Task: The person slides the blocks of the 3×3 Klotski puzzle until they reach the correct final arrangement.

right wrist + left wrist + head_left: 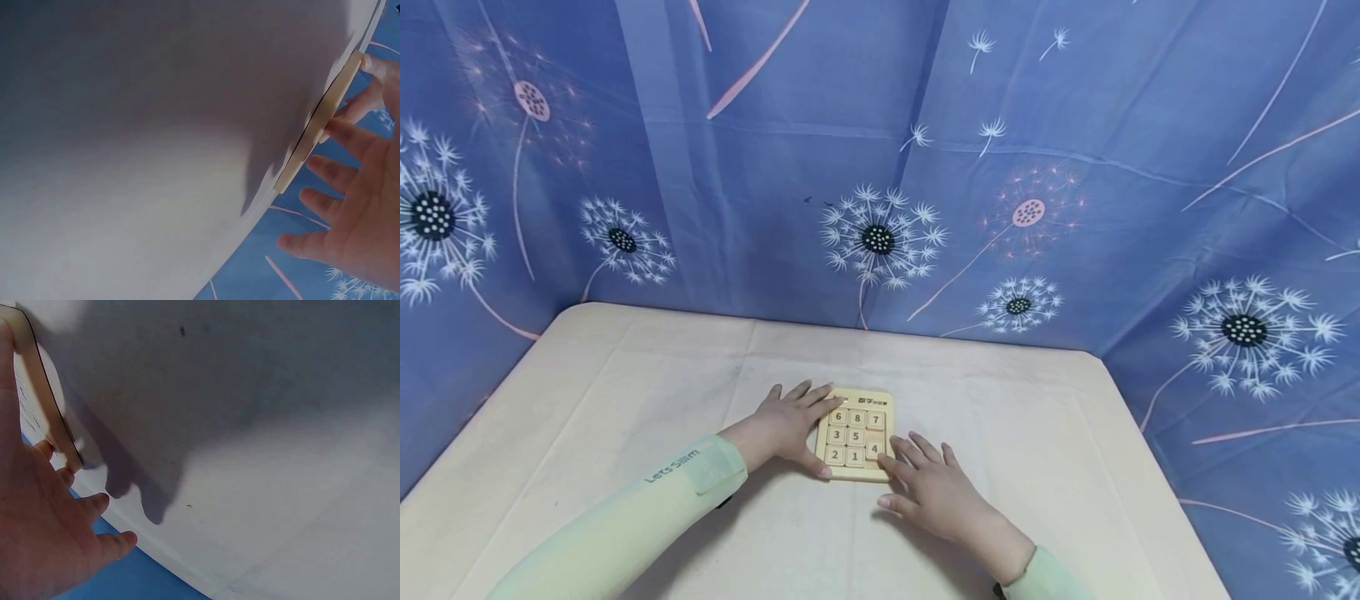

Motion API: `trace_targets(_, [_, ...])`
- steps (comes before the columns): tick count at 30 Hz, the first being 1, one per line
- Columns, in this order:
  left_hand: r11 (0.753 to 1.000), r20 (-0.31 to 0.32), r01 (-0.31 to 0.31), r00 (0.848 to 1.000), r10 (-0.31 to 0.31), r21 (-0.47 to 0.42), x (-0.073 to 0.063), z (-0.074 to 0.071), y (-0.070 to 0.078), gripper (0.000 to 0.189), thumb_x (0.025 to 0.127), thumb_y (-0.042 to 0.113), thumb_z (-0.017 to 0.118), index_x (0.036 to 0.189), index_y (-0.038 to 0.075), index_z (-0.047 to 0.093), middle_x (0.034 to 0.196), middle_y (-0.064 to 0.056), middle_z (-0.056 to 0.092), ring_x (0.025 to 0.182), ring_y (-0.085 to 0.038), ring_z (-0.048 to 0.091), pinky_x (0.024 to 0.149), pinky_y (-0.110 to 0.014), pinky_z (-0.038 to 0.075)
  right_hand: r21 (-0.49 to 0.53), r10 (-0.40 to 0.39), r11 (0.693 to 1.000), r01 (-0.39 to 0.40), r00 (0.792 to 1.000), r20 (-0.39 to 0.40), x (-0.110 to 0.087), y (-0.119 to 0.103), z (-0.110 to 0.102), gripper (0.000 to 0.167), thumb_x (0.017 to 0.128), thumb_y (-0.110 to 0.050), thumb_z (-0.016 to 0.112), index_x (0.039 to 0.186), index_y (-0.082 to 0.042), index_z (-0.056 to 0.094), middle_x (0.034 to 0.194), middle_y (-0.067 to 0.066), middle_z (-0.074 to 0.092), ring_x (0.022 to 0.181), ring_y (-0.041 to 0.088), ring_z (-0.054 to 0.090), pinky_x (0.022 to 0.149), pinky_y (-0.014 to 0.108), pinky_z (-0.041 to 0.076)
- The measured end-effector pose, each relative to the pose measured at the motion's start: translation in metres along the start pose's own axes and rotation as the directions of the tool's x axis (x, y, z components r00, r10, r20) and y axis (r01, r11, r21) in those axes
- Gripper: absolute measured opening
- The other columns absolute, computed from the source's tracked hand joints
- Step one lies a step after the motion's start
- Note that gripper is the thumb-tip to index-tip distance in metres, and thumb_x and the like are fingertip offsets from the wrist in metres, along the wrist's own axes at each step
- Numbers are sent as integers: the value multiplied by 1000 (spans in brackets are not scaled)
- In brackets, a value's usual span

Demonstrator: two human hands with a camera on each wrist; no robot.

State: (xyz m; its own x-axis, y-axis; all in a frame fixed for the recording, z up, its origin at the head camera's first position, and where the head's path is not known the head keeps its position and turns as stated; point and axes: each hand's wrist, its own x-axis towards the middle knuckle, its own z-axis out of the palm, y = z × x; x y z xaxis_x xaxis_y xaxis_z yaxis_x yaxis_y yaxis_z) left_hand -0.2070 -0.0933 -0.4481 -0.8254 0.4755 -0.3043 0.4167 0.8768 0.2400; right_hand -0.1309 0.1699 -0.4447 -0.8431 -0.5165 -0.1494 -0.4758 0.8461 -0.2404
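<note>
A yellow number slide puzzle (863,476) lies flat on the table, with tiles reading 6, 8, 7, then 3, 5, and 2, 1, 4 from the top. A bare slot shows at the right of its middle row, just above the 4 tile (874,449). Against the puzzle's left side rests my left hand (786,427), fingers spread, thumb at the lower left corner and index finger on the upper left. My right hand (936,492) is at the lower right, its index fingertip touching near the 4 tile. Its other fingers are spread and its thumb is apart from the puzzle.
A pale cloth covers the table (662,375). Blue curtains (760,208) printed with dandelions stand behind it and on both sides. Both forearms wear light green sleeves (625,508). Dark hand shadows fall on the tabletop in both wrist views.
</note>
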Motion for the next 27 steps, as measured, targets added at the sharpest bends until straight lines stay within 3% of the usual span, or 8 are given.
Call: trace_targets(27, [1000,19,11,1000,-12,12,0,-2,1,118,67,72,82,162,25,31,174,-3,20,160,-39,20,126,-70,20,17,39,999,-39,999,-1,9,3,-2,63,97,-54,60,148,-18,55,161,16,44,151,46,36,114,80,29])
